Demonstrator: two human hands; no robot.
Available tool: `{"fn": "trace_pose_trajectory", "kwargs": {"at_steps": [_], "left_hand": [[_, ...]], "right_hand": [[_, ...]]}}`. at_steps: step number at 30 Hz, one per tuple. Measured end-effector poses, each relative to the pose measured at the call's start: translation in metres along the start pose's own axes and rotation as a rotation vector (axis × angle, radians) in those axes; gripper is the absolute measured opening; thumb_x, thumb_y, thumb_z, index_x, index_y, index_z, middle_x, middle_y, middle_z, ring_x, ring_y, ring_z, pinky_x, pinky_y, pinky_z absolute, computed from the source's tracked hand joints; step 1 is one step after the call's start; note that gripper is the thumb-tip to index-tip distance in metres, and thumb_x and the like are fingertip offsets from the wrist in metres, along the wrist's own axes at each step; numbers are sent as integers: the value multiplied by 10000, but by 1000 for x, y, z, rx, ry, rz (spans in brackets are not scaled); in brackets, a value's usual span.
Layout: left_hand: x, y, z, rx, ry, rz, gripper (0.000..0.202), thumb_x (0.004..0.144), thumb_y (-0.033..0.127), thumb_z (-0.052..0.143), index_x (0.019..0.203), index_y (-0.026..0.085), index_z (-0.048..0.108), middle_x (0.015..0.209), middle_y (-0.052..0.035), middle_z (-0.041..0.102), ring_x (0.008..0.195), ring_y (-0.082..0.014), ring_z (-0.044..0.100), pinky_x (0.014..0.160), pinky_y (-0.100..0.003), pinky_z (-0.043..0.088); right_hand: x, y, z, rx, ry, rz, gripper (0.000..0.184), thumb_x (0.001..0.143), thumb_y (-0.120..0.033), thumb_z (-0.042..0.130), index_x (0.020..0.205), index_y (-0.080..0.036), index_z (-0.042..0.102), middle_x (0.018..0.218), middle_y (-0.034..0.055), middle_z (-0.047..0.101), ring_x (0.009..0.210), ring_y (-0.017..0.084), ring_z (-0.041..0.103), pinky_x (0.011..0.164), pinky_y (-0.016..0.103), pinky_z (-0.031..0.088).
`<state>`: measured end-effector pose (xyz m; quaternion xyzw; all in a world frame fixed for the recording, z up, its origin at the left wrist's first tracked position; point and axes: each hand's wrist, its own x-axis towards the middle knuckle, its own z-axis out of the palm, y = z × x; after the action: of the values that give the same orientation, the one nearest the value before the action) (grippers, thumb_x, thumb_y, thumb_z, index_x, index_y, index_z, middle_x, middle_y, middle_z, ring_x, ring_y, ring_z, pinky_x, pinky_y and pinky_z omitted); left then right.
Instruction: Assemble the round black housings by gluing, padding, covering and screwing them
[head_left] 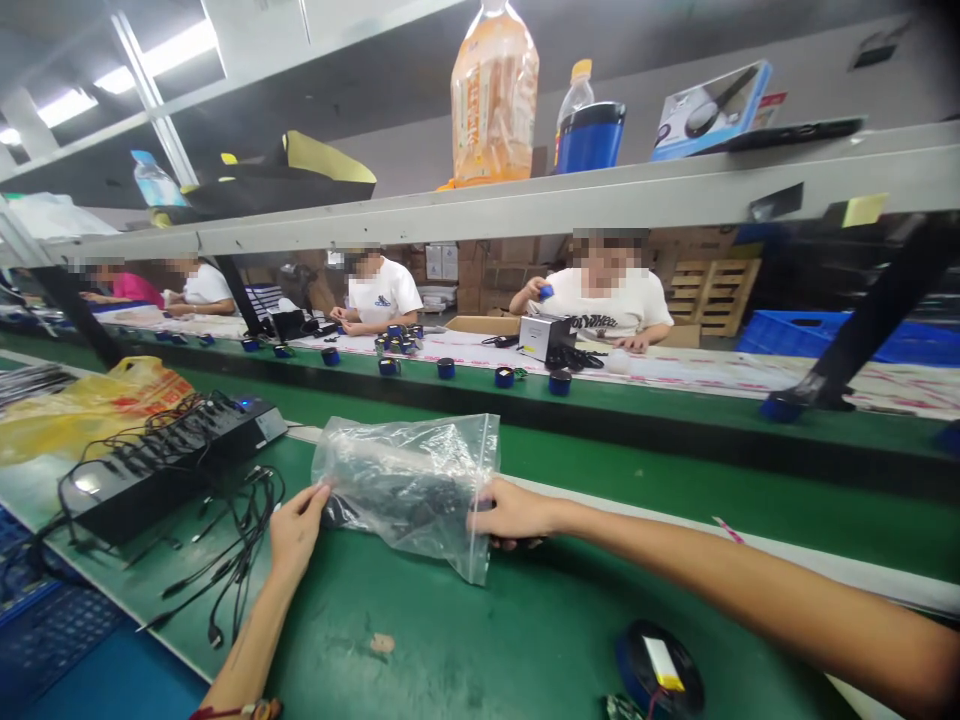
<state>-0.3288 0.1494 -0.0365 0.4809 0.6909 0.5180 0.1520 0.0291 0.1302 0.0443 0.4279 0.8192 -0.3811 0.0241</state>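
Pinches the left end of a clear bag (405, 470) with the left grip (298, 525). Holds the bag over the green desk (450, 640), right in front. Touches its other end, by the zip strip (475, 555), with the right grip (517, 510); cannot tell open from closed there. Has black wires (255, 495) lying to the left, and a round dark thing (637, 655) to the right.

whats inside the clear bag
Through the bag, dark contents show in its lower part. Glare and creases hide what they are, and the right hand covers part of the end near it.
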Motion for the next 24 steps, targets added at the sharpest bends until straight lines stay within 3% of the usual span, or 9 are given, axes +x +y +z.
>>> {"fn": "trace_pose_trajectory", "kwargs": {"at_steps": [3,8,16,24], "left_hand": [[2,-2,-1,-21,92,-41,231,907,309,617,1069,146,629,1110,-63,645,982,-232,635,847,-431,532],[3,-1,-2,-59,183,-79,215,901,301,627,1043,140,638,1090,-60,654,981,-230,638,854,-434,529],[2,0,-2,-100,202,-100,196,897,291,635,1017,137,645,1067,-56,664,971,-224,643,852,-430,531],[6,-7,1,-154,207,-102,206,897,290,635,1035,138,639,1079,-59,657,968,-224,641,846,-430,533]], "right_hand": [[-12,15,2,-69,-7,-7,255,970,-358,545,1002,-111,598,835,15,603,640,94,580,565,222,516],[-21,23,7,-300,89,-85,254,944,-359,581,994,-112,617,929,30,620,799,155,616,710,305,541],[-20,16,36,-647,178,-176,275,950,-371,564,1083,-131,589,998,57,608,859,168,610,776,359,533],[-18,19,43,-725,210,-259,297,947,-393,559,1088,-133,578,1023,63,590,860,169,597,751,347,529]]}}
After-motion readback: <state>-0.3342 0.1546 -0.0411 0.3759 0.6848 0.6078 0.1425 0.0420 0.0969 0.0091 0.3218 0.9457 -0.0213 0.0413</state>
